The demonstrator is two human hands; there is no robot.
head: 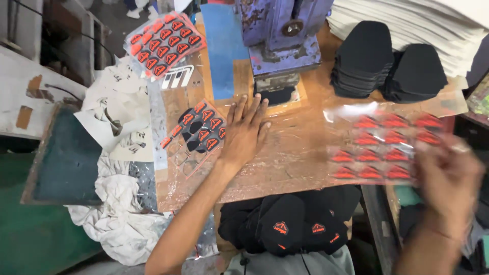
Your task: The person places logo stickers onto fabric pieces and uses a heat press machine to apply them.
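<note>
While our left hand [245, 130] lies flat, fingers spread, on the desk [295, 153], our right hand [448, 175] (blurred) holds a clear sheet of orange triangular stickers [379, 147] by its right edge, just above the desk.

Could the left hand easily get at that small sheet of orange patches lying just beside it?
Probably yes: the left hand rests flat on the table, its thumb side right next to the small patch sheet, with nothing between them.
</note>
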